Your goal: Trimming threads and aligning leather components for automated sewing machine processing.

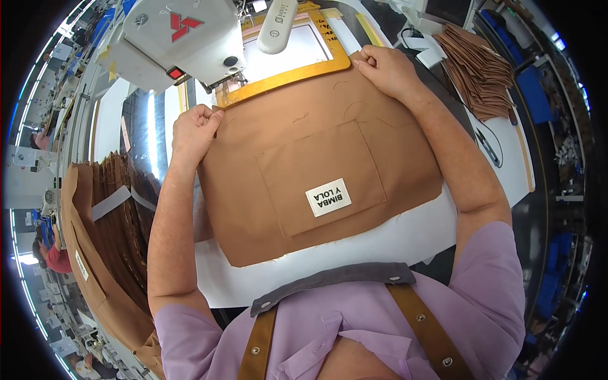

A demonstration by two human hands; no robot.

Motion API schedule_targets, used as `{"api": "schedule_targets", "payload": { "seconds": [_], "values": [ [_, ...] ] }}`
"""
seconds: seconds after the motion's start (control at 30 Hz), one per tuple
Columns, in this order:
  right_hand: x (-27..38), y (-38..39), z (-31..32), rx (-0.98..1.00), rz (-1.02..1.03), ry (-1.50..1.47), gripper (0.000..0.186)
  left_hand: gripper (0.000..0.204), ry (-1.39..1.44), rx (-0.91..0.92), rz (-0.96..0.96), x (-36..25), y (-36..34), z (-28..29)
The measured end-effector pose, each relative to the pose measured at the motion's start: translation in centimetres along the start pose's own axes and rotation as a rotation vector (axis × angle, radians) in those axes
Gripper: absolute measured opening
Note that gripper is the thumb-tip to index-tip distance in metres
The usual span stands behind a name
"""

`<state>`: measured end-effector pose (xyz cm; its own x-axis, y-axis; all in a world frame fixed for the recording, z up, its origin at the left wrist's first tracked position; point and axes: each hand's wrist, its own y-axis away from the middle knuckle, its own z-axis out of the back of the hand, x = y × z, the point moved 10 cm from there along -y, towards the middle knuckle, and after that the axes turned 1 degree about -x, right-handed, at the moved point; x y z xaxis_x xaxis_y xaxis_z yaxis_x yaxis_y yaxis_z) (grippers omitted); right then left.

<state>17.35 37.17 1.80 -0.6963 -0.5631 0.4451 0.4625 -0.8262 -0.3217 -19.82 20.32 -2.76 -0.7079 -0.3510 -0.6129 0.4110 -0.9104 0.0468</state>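
A brown fabric panel [234,190] lies in front of me, with a stitched patch pocket [316,158] and a white label [328,197] on it; loose threads show above the pocket. My left hand [197,132] grips the panel's upper left corner beside a yellow frame [285,82]. My right hand [389,73] has its fingers curled on the upper right corner, just right of that frame. The frame sits under the white head of a sewing machine [149,44], whose needle area is near the frame's left end. A small white handheld device [275,25] hangs over the frame.
Folded brown fabric pieces [107,240] are heaped at the left, a fanned brown stack [472,69] at the upper right. A snips-like tool [487,145] lies on a white board at the right. Other people [57,258] sit among machines along the far left.
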Motion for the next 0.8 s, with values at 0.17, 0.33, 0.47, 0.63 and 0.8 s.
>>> {"api": "schedule_targets", "payload": {
  "seconds": [0.17, 0.33, 0.47, 0.63, 0.8],
  "values": [
    [-1.2, -4.2, -2.0, 0.1, -0.036, 0.111, 0.027, 0.031, -0.243, -0.134, -0.063, -1.5, -4.0, 1.6],
    [-0.9, -11.5, -5.2, 0.113, -0.027, 0.262, 0.037, 0.028, -0.561, -0.461, -0.577, -2.5, -8.1, 3.4],
    [-3.6, -16.9, -4.9, -0.097, 0.108, 0.216, 0.022, 0.027, -0.544, -0.366, -0.525, -3.9, -9.3, 2.1],
    [-3.1, -17.6, -0.6, -0.573, 0.216, 0.186, 0.023, 0.027, -0.543, -0.265, -0.429, -4.4, -8.2, 2.5],
    [0.7, -11.3, 0.5, -0.054, 0.127, -0.084, 0.03, 0.027, -0.557, -0.173, -0.285, -2.1, -5.9, 3.6]
  ]
}}
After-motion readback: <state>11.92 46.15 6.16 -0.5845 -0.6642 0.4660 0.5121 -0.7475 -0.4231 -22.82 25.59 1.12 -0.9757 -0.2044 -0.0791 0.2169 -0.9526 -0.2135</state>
